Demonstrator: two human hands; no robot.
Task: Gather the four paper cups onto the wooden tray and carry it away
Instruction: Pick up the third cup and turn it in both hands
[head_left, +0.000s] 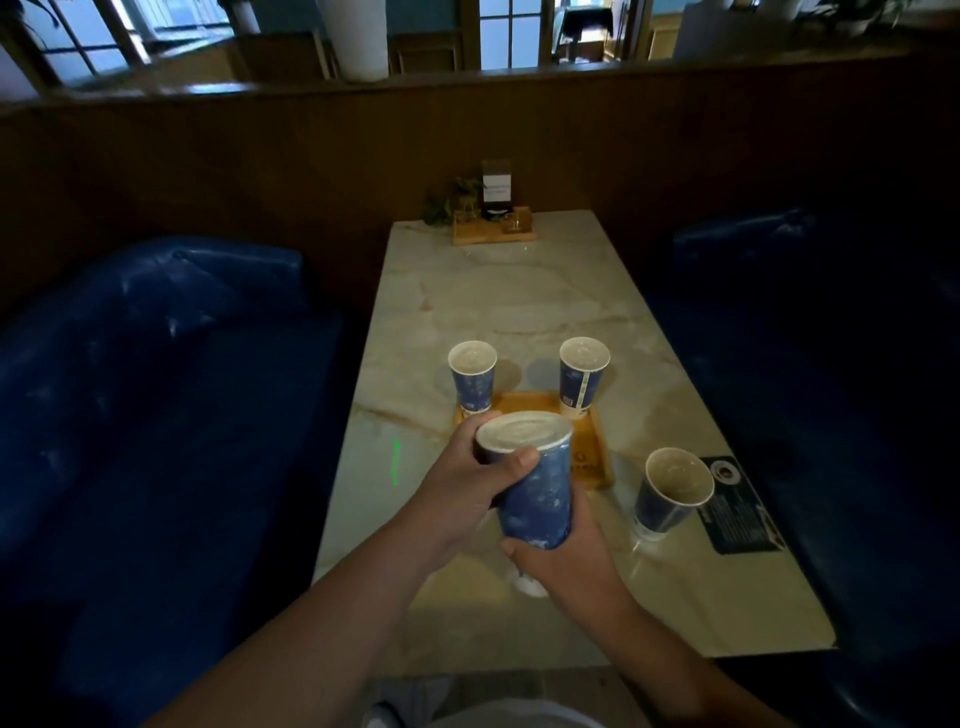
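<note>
Both forearms reach up from the bottom edge; left hand (470, 480) and right hand (563, 553) curl at frame centre, gripping.

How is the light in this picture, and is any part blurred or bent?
Head view: dim overall, benches nearly black; the marble table catches pale light; the held cup looks slightly soft; wide-angle lens curves the wooden wall top; a green speck glows left of the left hand.

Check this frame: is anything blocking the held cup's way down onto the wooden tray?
Nothing visible does. Both hands hold the cup above the near part of the wooden tray; the two cups already there stand at its far edge.
</note>
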